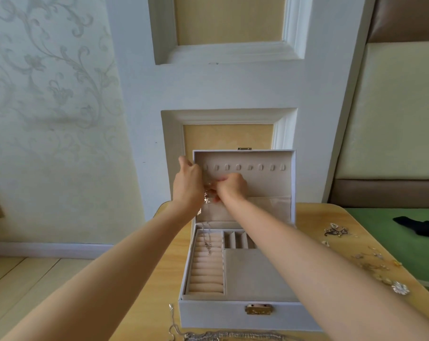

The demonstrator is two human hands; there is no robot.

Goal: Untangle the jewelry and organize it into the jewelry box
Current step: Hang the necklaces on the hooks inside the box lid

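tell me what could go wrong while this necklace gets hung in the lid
1. The necklace, pinched between left hand and right hand, dangles over the ring rolls; its loose end might snag there or re-tangle.
2. Pushing on the upright lid could tip it back.

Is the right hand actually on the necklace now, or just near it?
Touching. The head view shows the right hand with its fingers curled onto the sparkly necklace in front of the open lid, with no gap between them.
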